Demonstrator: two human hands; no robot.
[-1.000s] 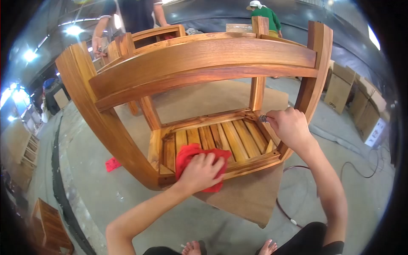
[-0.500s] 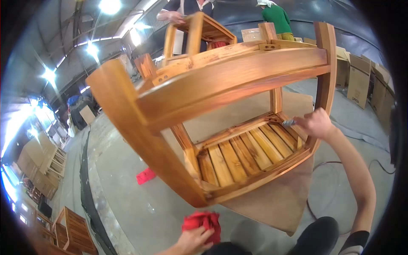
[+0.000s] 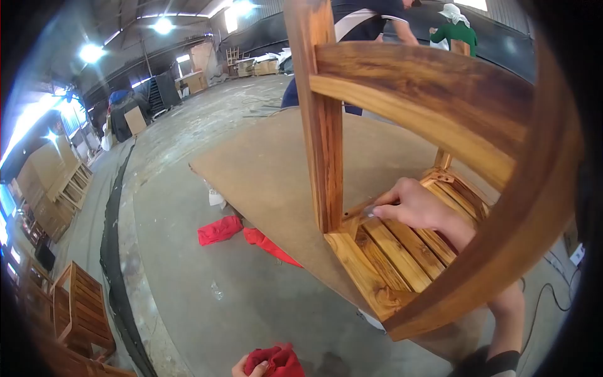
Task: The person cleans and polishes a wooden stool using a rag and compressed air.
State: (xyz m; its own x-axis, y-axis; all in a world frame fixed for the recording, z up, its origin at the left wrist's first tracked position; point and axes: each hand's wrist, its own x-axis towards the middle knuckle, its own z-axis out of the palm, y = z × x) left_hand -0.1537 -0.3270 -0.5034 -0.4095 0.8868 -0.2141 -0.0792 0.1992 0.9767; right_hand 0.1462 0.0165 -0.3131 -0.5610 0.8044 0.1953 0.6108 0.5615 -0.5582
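A varnished wooden piece with legs, a curved rail (image 3: pixel 414 81) and a slatted panel (image 3: pixel 402 251) stands on a brown board (image 3: pixel 264 151). My right hand (image 3: pixel 418 204) reaches through the frame to the panel's far left corner. Its fingers are closed round a small greyish tool, mostly hidden, whose tip is near the slats' edge. Low in the view, my left hand (image 3: pixel 254 367) grips a crumpled red cloth (image 3: pixel 276 362), apart from the wood.
Red cloths (image 3: pixel 220 230) lie on the floor by the board's left edge. A wooden chair (image 3: pixel 85 308) stands at lower left. Behind the frame are a person in dark clothes (image 3: pixel 361 19) and another in green (image 3: pixel 455 34). A cable (image 3: pixel 543 295) runs at right.
The wooden piece has turned and shifted right. My right hand has moved from its right side to the panel's far left corner. My left hand is lower with the cloth; the other chair behind is out of view.
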